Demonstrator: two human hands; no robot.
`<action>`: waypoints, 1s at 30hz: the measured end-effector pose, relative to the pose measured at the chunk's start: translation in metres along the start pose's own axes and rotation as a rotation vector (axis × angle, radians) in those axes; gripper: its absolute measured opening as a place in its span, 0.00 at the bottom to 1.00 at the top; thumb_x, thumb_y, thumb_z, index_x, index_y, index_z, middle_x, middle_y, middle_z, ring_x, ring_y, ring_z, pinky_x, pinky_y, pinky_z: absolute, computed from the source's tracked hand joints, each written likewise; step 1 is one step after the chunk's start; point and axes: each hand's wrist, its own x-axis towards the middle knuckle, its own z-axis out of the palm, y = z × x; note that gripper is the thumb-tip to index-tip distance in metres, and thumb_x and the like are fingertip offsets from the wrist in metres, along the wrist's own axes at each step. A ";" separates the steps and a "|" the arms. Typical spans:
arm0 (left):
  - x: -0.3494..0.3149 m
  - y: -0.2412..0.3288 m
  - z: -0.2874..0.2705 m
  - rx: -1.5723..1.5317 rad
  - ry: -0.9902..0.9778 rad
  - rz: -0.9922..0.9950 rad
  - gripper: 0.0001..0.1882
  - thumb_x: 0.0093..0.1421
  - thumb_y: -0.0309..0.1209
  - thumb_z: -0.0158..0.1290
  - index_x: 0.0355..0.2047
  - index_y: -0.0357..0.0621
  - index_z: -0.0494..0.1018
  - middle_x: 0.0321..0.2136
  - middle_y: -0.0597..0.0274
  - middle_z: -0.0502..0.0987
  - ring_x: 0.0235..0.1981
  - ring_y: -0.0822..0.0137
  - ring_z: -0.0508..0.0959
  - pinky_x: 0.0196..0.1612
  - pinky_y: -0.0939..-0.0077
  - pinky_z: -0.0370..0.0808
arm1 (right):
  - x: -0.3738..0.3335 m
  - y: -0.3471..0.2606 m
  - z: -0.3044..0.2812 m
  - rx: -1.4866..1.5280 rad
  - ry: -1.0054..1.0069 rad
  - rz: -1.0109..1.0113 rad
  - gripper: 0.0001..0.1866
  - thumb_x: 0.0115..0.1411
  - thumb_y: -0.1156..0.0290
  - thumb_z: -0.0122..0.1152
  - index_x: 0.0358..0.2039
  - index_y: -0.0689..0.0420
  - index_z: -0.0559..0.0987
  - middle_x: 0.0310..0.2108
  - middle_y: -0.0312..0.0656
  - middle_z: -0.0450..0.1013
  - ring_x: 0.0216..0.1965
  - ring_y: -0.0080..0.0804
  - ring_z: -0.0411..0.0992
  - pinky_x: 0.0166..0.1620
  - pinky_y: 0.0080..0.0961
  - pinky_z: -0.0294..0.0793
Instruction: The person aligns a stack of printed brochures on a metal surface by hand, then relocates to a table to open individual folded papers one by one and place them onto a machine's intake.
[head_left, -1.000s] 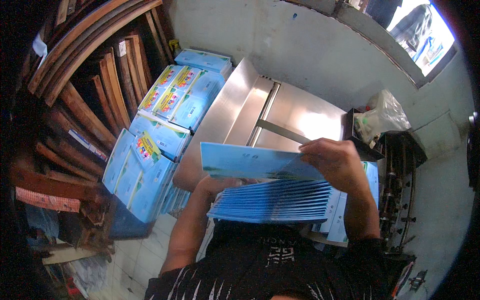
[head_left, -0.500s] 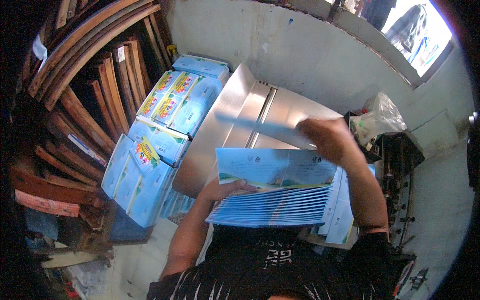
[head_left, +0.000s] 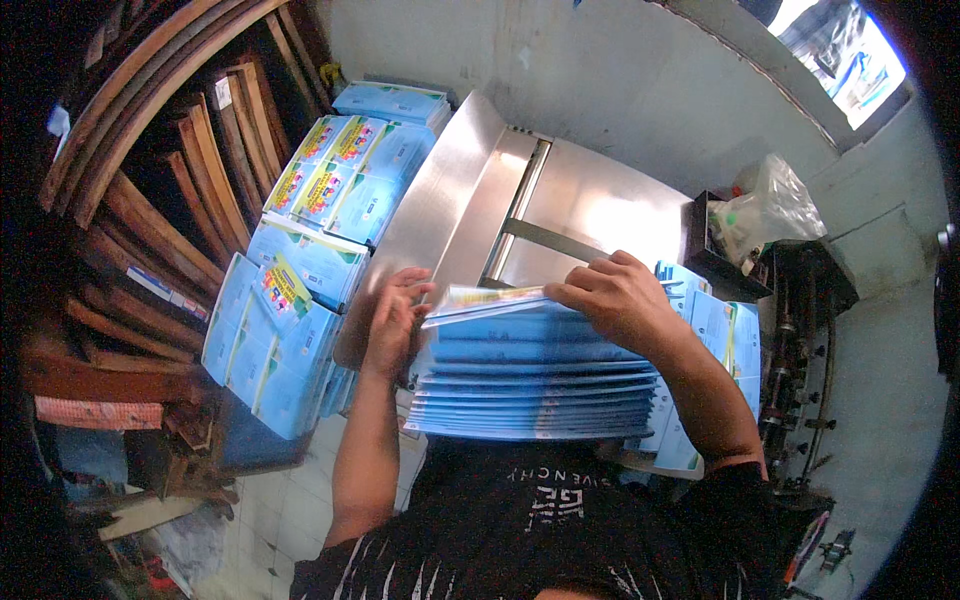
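Note:
My right hand (head_left: 625, 305) is closed at the upper edge of a folded printed sheet (head_left: 490, 298), which is tilted up above a fanned pile of blue printed sheets (head_left: 535, 400) close to my body. Fingers apart, my left hand (head_left: 398, 315) hovers by the left end of that sheet. A flat grey strip (head_left: 550, 240) runs from the metal surface (head_left: 590, 190) to behind my right fingers; whether they also grip it, I cannot tell.
Stacks of blue printed sheets (head_left: 385, 175) stand on the left, and more sheets (head_left: 710, 325) lie right of my right forearm. Wooden boards (head_left: 215, 165) fill a rack at far left. A dark box (head_left: 705, 235) and clear plastic bag (head_left: 775, 210) sit at the right.
My right hand has come down from above the pile to the sheet's upper edge. My left hand has let go of the pile's left side and risen. The top sheet is now tilted up.

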 end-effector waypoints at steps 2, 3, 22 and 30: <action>-0.004 -0.011 -0.006 -0.111 -0.142 -0.208 0.44 0.57 0.62 0.51 0.63 0.44 0.57 0.55 0.53 0.69 0.57 0.60 0.68 0.60 0.62 0.65 | 0.010 0.004 -0.008 0.031 -0.038 0.013 0.17 0.53 0.69 0.57 0.46 0.45 0.74 0.34 0.38 0.75 0.34 0.41 0.76 0.38 0.38 0.74; -0.005 -0.013 -0.009 -0.224 -0.290 -0.412 0.50 0.54 0.66 0.52 0.66 0.44 0.54 0.59 0.52 0.65 0.60 0.60 0.66 0.61 0.62 0.64 | 0.017 0.008 -0.015 0.054 -0.074 0.029 0.16 0.54 0.69 0.57 0.45 0.45 0.74 0.34 0.39 0.75 0.35 0.41 0.77 0.38 0.38 0.74; -0.047 0.050 0.004 0.275 -0.939 -0.525 0.33 0.54 0.45 0.63 0.56 0.41 0.71 0.53 0.52 0.74 0.56 0.63 0.70 0.60 0.67 0.64 | 0.028 0.039 -0.007 0.804 -0.465 0.203 0.14 0.54 0.65 0.63 0.41 0.54 0.78 0.36 0.48 0.78 0.39 0.46 0.77 0.45 0.40 0.73; -0.065 0.058 -0.001 0.343 -0.719 -0.530 0.29 0.61 0.49 0.54 0.53 0.38 0.72 0.51 0.55 0.76 0.55 0.63 0.72 0.60 0.68 0.65 | 0.029 0.025 0.080 0.257 -0.613 0.237 0.45 0.41 0.60 0.76 0.59 0.57 0.65 0.50 0.55 0.69 0.53 0.49 0.67 0.57 0.44 0.66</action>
